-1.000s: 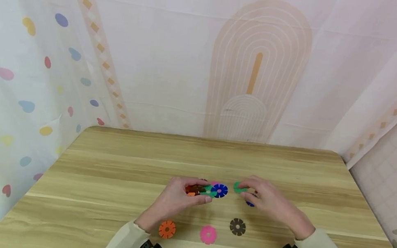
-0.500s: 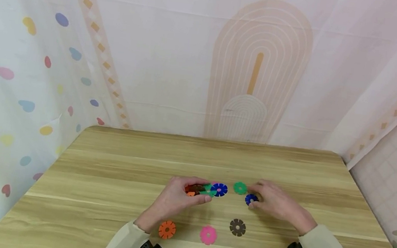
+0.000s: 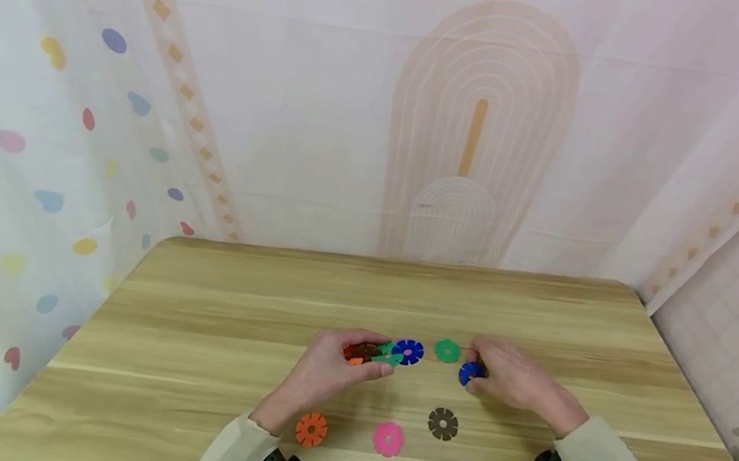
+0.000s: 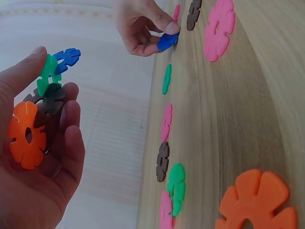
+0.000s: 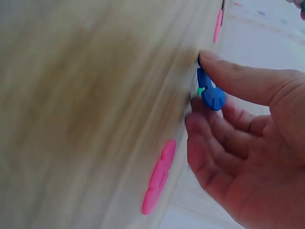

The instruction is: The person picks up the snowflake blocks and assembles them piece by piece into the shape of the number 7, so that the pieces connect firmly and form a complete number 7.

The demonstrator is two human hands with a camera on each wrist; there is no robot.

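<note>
My left hand [image 3: 376, 358] holds a chain of joined flower-shaped discs just above the wooden table [image 3: 230, 298]: orange [image 4: 26, 135], brown [image 4: 47, 98], green [image 4: 47, 71] and blue [image 3: 407, 351] at the free end. My right hand [image 3: 472, 374] pinches a single blue disc [image 3: 470, 372] between thumb [image 5: 243, 81] and fingers. That disc [image 5: 212, 95] stands tipped on its edge against the tabletop. A loose green disc [image 3: 447, 350] lies flat between the two hands.
Nearer the front edge lie an orange disc [image 3: 311, 429], a pink disc [image 3: 388, 438] and a brown disc [image 3: 443, 422]. The left wrist view shows more loose discs, pink [image 4: 166, 121], brown [image 4: 162, 162] and green [image 4: 176, 186]. Patterned curtains hang behind and left of the table.
My right hand has left the green disc lying on the table, moved down to the single blue disc and pinched it. The left hand and its chain have stayed put.
</note>
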